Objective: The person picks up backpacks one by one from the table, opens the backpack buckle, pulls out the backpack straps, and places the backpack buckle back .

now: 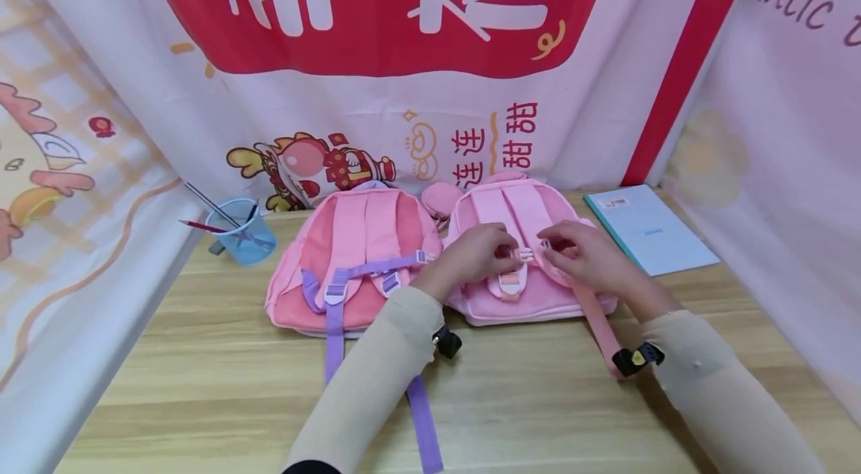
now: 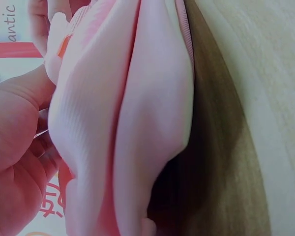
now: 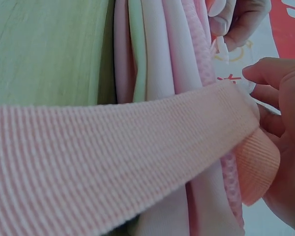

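A pink backpack point(image 1: 531, 302) lies with its shoulder straps facing up on the table. Over it, my left hand point(image 1: 479, 253) pinches a white plastic buckle piece point(image 1: 525, 255), its prongs pointing right. My right hand point(image 1: 587, 253) holds another whitish buckle piece point(image 1: 545, 243) at its fingertips, a small gap away from the first. From the right side a peach webbing strap point(image 3: 123, 147) runs down past the backpack's edge towards my right wrist. In the left wrist view the backpack's pale side point(image 2: 152, 98) hides part of my left fingers.
A second pink backpack point(image 1: 350, 227) with purple straps point(image 1: 424, 422) lies directly to the left. Farther left stands a blue mesh pen cup point(image 1: 247, 238) with pens. A light blue notebook point(image 1: 652, 227) lies at the back right. Printed cloth point(image 1: 377, 100) hangs behind the table.
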### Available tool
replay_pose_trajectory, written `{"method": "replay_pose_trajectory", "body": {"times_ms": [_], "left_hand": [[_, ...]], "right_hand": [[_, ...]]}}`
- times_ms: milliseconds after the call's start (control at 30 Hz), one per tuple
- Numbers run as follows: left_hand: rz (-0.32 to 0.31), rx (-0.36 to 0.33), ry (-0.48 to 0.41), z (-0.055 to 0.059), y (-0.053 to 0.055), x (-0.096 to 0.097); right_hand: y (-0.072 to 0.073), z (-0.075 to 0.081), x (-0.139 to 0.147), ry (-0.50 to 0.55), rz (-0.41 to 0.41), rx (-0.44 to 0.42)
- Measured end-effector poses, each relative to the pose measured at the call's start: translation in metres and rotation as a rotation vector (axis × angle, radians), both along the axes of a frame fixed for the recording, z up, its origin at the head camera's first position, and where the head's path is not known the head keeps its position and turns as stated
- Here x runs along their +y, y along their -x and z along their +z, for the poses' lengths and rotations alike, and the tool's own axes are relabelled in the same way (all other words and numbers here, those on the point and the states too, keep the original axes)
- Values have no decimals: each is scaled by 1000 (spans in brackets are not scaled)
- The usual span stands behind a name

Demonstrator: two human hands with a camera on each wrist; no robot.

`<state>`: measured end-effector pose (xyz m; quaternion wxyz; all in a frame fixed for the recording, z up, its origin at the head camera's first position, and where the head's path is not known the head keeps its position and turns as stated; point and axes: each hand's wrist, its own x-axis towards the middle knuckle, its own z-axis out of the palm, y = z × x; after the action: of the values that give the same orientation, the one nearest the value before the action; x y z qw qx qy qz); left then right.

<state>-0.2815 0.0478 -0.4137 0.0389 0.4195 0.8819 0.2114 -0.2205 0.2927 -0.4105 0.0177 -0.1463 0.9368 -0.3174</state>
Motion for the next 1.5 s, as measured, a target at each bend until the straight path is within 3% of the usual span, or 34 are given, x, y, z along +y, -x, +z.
{"method": "replay_pose_trajectory", "body": {"times_ms": [233,433,667,1500], "left_hand": [[-3,-12,2,-2,1,1],[-10,-10,-3,-1,0,0],[-3,-7,-14,0,1,0],[20,-27,-8,1,-1,1]], "right_hand": [[1,0,10,62,13,-30],[-1,4,19,15,-25,-91],[1,3,26,-62,8,-35],[6,0,17,-103,-2,-49]]}}
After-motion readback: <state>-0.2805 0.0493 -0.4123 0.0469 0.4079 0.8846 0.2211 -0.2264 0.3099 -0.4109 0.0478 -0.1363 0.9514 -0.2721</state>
